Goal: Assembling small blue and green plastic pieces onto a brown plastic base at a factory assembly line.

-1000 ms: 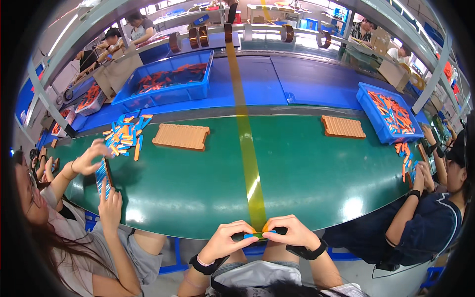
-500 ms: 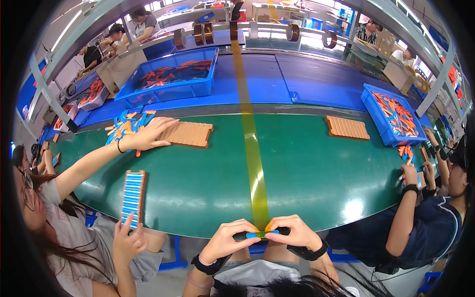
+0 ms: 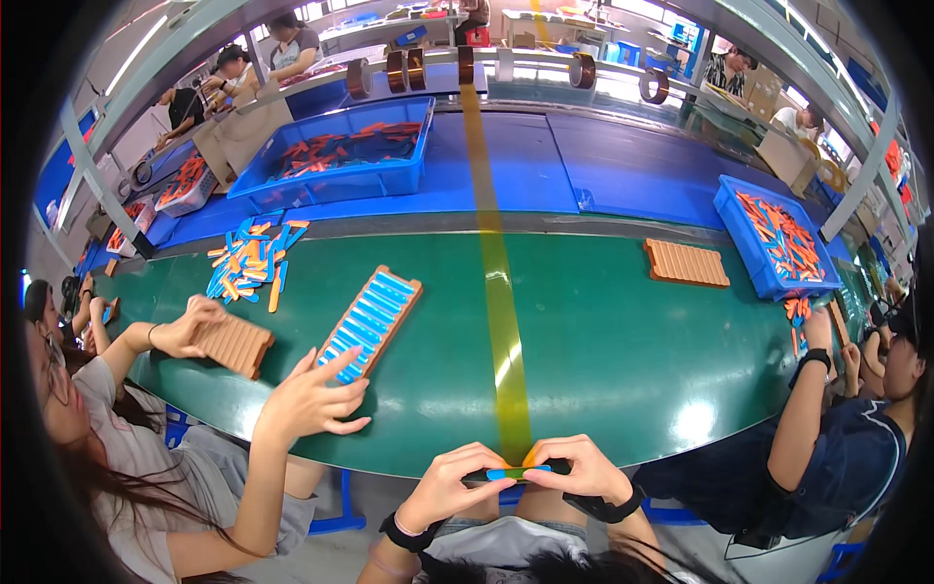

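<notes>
Head view: at the bottom centre of the frame, our left hand (image 3: 449,487) and our right hand (image 3: 587,468) pinch opposite ends of a small blue strip (image 3: 498,474), thumbs and fingertips closed on it. Amber tape (image 3: 504,341) runs from a tape roll (image 3: 466,65) at upper centre, down across the green worktable (image 3: 603,370), to the strip's middle between our hands. At left, we see a co-worker's hand (image 3: 187,328) grasping a tan grooved tray (image 3: 233,346); their other hand (image 3: 309,401) has fingers over the lower end of a slanted tray of blue pieces (image 3: 372,313). Beyond lies a blue-and-orange pile (image 3: 251,261). Near the right edge sits a blue bin (image 3: 803,286).
</notes>
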